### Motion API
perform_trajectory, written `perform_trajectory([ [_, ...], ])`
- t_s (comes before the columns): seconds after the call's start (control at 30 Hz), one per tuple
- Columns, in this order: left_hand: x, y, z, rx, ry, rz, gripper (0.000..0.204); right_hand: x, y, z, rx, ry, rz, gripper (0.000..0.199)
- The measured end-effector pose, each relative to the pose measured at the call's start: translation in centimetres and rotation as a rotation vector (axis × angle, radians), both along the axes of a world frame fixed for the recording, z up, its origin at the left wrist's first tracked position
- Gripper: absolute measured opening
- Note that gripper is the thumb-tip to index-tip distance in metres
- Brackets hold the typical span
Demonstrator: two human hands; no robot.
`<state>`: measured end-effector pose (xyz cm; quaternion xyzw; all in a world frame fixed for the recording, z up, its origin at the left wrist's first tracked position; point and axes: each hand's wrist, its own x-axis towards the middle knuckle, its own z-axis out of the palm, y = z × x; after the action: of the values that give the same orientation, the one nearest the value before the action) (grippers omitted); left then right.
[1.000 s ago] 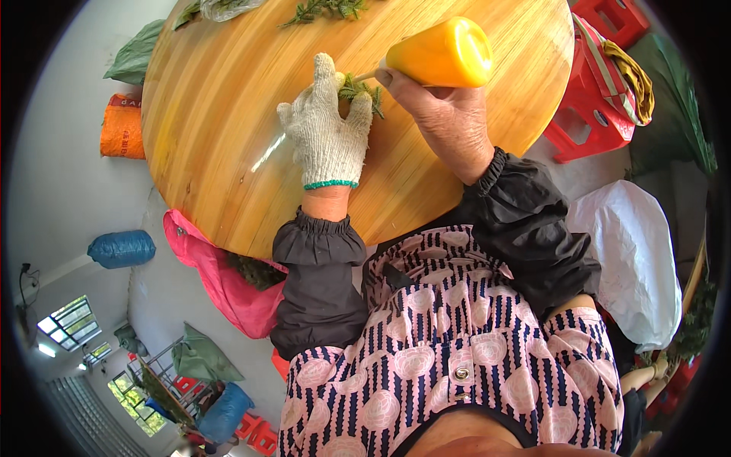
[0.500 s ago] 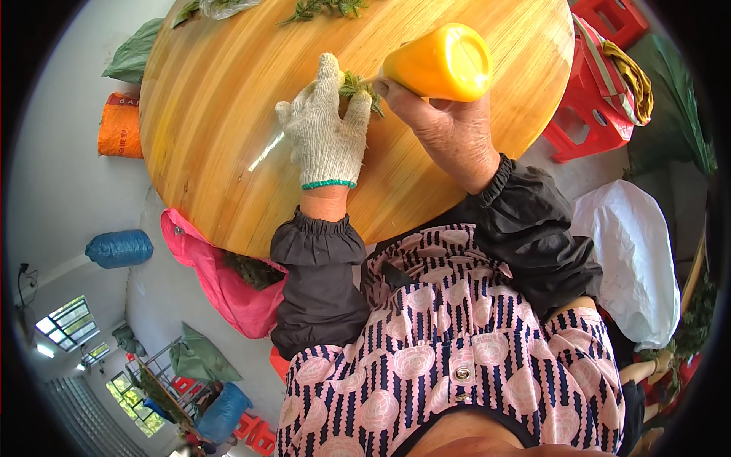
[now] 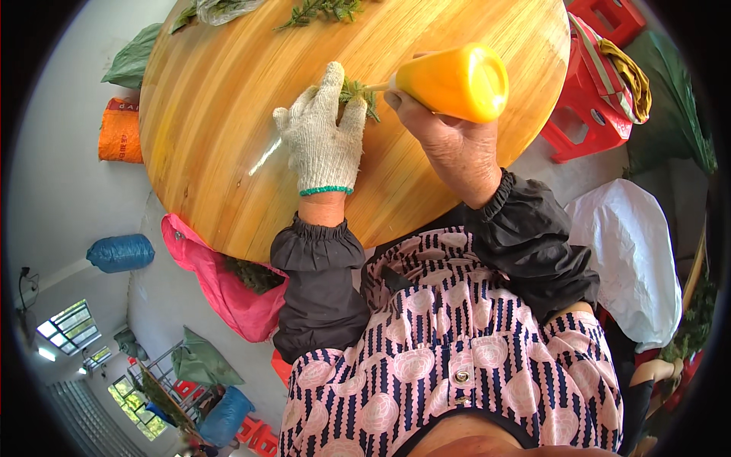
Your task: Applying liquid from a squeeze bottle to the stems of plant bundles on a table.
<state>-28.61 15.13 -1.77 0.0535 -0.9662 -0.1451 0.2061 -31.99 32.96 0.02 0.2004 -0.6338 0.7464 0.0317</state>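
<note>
My left hand (image 3: 324, 145), in a white knitted glove with a green cuff, is over the round wooden table (image 3: 228, 152). A small green artificial-looking sprig (image 3: 355, 92) sits between its thumb and forefinger; part of the sprig is hidden by the glove. Bare and wrapped around a yellow squeeze bottle (image 3: 449, 80), my right hand (image 3: 457, 145) is just to the right of the glove. The bottle lies tilted, base toward the right, with its thin pale nozzle pointing left at the sprig. Whether the tip touches the sprig I cannot tell.
More green sprigs (image 3: 320, 11) lie at the table's far side, beside a clear plastic bag (image 3: 225, 9). Red stools (image 3: 586, 122) stand at the right, a white sack (image 3: 628, 259) below them. A pink bag (image 3: 221, 286) with greenery hangs by the near left edge. Another person's hand (image 3: 659, 371) shows at lower right.
My right hand and the yellow bottle have shifted slightly right and nearer to me. The gloved left hand has come a little nearer too, with the sprig still at its fingers.
</note>
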Motion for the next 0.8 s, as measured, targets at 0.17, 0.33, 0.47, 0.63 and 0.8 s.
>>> perform_trajectory([
  [0.17,0.0,0.4,0.0,-0.016,0.012,0.023,0.050,0.1,-0.1,-0.2,-0.045,-0.029,0.002,0.033],
  [0.33,0.2,0.2,0.0,-0.182,0.104,-0.005,0.045,0.4,-0.2,0.2,-0.134,-0.147,0.028,0.033],
  [0.47,0.3,0.0,-0.4,-0.229,0.079,-0.006,0.045,0.4,0.0,0.4,-0.089,-0.134,0.023,0.033],
  [0.63,0.1,0.3,-0.4,-0.162,0.009,0.013,0.043,0.3,0.3,-0.3,0.023,-0.062,-0.026,0.033],
  [0.8,0.2,0.5,-0.1,-0.189,0.012,0.024,0.041,0.6,0.2,-0.7,0.000,-0.036,-0.004,0.038],
])
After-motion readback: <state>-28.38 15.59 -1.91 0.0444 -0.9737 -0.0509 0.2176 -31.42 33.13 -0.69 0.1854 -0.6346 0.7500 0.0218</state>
